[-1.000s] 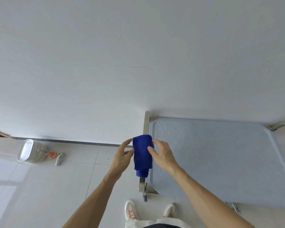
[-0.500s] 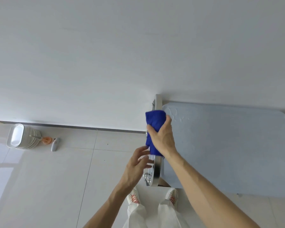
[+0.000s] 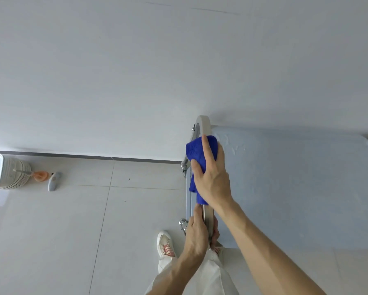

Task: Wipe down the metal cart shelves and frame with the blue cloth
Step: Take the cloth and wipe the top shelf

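The right hand [image 3: 213,179] grips the folded bright blue cloth [image 3: 197,154], fingers curled over it and pressing it onto the curved, brushed-metal handle rail of the cart [image 3: 204,124]. The cloth wraps the rail near its far bend, with its lower end hanging beneath the palm. The left hand [image 3: 197,233] is closed round the same rail at the near end, thumb lying along the metal and fingertips wrapped to the far side. The two hands are near each other on the rail but do not touch.

The rail runs along the left edge of the cart's flat, pale grey metal top shelf [image 3: 295,188], which extends to the right and stands against the white wall [image 3: 136,71]. Small metal brackets [image 3: 182,223] project from the left side of the frame.

Below, one white shoe with orange-pink laces [image 3: 165,244] stands on the pale tiled floor [image 3: 62,231], and white trouser legs [image 3: 208,275] fill the lower centre. At far left, by the wall base, sit a white ribbed bin [image 3: 2,170], an orange brush-like object [image 3: 40,175] and a small grey-white item [image 3: 53,180]
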`<state>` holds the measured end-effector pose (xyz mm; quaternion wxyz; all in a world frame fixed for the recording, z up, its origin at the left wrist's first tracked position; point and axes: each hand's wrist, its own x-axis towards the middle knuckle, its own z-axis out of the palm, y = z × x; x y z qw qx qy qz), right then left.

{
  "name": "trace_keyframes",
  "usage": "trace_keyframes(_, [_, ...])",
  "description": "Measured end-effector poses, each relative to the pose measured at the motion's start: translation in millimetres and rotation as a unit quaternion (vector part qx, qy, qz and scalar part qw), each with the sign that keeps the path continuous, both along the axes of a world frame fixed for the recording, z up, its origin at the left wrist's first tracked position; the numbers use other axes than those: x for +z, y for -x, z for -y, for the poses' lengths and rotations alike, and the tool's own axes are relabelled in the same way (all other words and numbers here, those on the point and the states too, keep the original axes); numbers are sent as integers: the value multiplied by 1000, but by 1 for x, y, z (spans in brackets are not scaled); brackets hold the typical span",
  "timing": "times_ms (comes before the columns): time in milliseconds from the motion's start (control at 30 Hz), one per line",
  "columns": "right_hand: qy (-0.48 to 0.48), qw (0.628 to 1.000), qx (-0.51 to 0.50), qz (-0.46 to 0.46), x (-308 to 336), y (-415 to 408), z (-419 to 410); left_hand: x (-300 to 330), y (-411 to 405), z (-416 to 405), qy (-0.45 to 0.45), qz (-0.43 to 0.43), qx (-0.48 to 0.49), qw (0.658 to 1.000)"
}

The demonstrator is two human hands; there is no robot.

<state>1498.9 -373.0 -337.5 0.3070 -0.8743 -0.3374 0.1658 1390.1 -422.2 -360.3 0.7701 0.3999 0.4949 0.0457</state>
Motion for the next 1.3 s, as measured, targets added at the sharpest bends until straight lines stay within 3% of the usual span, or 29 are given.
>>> trace_keyframes(133, [18,1000,-7,-10,5,-24,-26,0,-2,-1,8,-1,-5,1000])
trace_keyframes(400, [99,987,-5,-127,4,-109,-107,7,-11,-16,-5,21,-20,1000])
trace_keyframes(633, [-45,996,13,-81,-1,-41,-33,5,-10,-14,-2,17,-12,1000])
trace_keyframes(767, [-45,997,14,-58,-2,-19,-12,3,-10,-13,-6,20,-6,1000])
trace_keyframes(1067, [67,988,-1,-138,3,-109,-108,4,-12,-11,-25,18,11,999])
trace_keyframes(1300, [-27,996,33,-85,-3,-35,-22,-3,-10,-6,-27,24,50,998])
